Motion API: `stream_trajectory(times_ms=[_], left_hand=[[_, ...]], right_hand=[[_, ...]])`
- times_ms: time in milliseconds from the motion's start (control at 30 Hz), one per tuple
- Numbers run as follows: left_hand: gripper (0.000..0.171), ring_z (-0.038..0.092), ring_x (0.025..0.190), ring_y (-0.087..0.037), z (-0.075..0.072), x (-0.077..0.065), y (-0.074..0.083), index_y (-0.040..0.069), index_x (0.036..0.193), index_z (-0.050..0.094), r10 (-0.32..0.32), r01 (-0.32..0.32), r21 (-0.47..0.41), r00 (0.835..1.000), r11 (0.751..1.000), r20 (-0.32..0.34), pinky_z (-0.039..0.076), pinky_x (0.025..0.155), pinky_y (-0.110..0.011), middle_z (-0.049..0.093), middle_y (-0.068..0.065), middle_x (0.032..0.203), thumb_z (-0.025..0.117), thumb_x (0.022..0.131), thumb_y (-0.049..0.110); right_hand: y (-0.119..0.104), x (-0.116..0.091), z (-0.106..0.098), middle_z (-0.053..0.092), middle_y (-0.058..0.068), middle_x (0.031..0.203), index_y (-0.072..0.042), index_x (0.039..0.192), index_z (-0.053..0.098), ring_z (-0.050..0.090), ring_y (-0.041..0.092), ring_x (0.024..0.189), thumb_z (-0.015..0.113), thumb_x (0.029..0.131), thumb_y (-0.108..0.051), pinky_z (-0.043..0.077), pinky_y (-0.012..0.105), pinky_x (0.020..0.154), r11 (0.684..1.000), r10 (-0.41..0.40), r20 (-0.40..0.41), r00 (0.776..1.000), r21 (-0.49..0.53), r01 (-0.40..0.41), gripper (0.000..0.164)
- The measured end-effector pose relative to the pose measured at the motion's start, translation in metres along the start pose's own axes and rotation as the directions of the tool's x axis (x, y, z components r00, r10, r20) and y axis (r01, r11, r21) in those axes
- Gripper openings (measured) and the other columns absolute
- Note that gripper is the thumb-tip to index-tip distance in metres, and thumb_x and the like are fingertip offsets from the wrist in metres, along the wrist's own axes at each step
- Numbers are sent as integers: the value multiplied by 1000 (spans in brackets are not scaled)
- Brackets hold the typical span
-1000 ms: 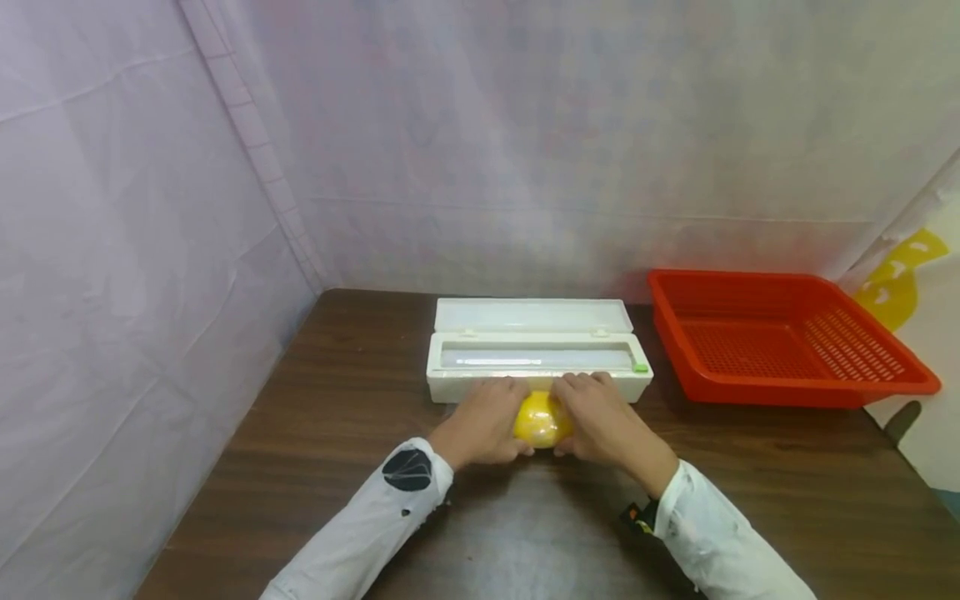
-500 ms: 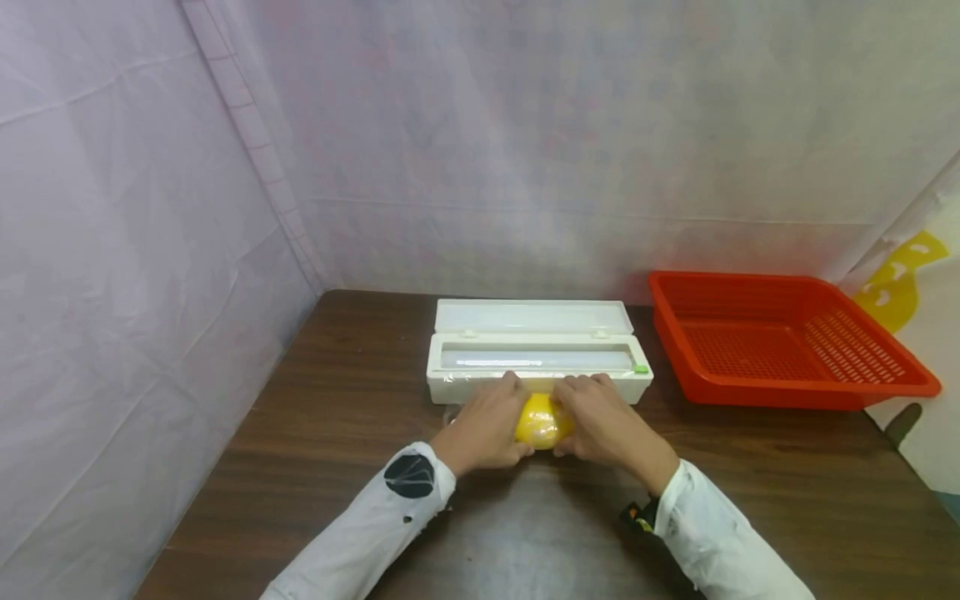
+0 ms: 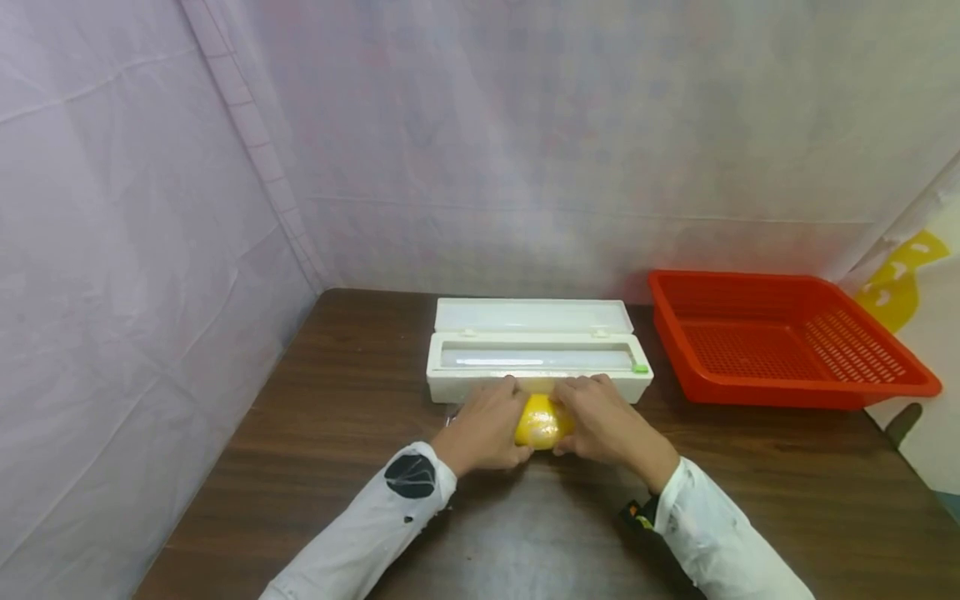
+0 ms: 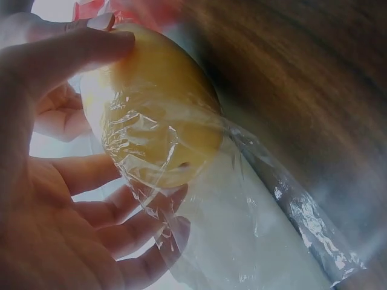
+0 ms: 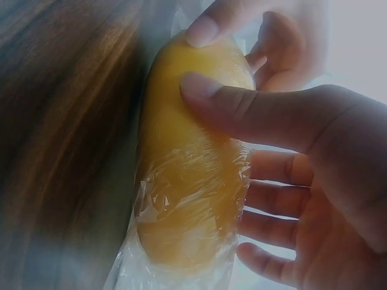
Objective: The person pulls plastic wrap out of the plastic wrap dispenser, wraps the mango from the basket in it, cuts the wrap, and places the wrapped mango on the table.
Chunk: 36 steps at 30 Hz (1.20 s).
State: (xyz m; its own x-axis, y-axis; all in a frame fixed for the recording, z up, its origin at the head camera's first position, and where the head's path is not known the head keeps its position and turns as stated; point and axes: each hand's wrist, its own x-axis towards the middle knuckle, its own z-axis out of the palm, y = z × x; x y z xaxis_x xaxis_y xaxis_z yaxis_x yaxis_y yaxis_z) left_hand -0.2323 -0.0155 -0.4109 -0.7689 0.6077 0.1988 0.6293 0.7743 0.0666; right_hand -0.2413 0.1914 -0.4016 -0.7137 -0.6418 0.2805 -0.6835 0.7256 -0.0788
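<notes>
A yellow mango (image 3: 543, 423), smooth and oval, is held between both hands in front of a white cling film dispenser (image 3: 450, 388). My left hand (image 3: 489, 423) grips one end, thumb on the near side and fingers beneath, as the left wrist view shows. On the opposite end my right hand (image 3: 602, 421) has its thumb pressed on the skin and its fingers curled behind. Clear cling film (image 4: 308, 211) wraps the fruit, wrinkled on its surface, and a loose flap trails past the left fingers. The mango's far side is hidden by the hands.
The dispenser's lid (image 3: 532, 315) stands open, showing a film roll (image 3: 536, 359) and a green slider (image 3: 640, 368). A red slotted basket (image 3: 787, 393) sits at the right back of the brown wooden table (image 3: 337, 400). White cloth walls (image 3: 480, 150) enclose the left and back.
Both hands keep their hold on the mango nearly in place. The left hand has shifted very slightly towards me, and a bit of film shows beside it.
</notes>
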Motion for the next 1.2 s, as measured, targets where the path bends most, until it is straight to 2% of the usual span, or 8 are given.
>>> stream_trajectory(times_ms=[233,467,567,733,1000,1200], left_hand=[[76,53,102,-23,1,1,0,1,124,62,6,-6,34,1000,999,20,49,95,-45,59,-11,116,78,69,52],[87,53,108,-25,5,1,2,1,130,57,20,-24,137,999,990,26,50,88,-45,59,-10,116,82,64,52],[89,54,108,-25,6,1,3,5,133,52,16,-18,129,1000,992,19,49,88,-46,61,-10,117,85,63,49],[87,56,106,-25,4,1,5,8,130,49,11,-12,141,1000,990,4,49,86,-45,64,-9,113,85,63,50],[83,54,99,-24,3,2,7,8,123,54,2,-3,222,1000,975,4,48,82,-41,66,-8,108,82,64,58],[83,50,93,-24,6,2,8,9,122,57,-3,7,253,1000,968,-17,45,79,-39,68,-7,105,82,62,61]], right_hand=[[-1,0,-1,71,-1,84,-11,92,67,60,20,80,93,54,-36,45,45,73,1000,1,15,1000,11,-1,51],[1,-2,-2,69,-3,82,-13,92,67,60,19,78,91,58,-35,45,44,72,1000,-13,22,1000,19,13,46],[2,-1,-1,70,-3,85,-13,95,68,61,18,80,89,60,-35,47,46,75,1000,-22,25,999,15,21,46],[2,-1,0,73,-1,94,-12,102,69,62,18,87,88,63,-34,48,49,80,1000,-13,43,999,20,12,50],[1,-2,0,72,0,93,-12,101,68,61,20,88,85,65,-32,47,50,79,999,-18,41,999,27,17,44],[1,-2,-1,70,-1,96,-11,106,68,59,19,91,83,70,-30,47,51,82,999,-9,86,996,47,5,44]])
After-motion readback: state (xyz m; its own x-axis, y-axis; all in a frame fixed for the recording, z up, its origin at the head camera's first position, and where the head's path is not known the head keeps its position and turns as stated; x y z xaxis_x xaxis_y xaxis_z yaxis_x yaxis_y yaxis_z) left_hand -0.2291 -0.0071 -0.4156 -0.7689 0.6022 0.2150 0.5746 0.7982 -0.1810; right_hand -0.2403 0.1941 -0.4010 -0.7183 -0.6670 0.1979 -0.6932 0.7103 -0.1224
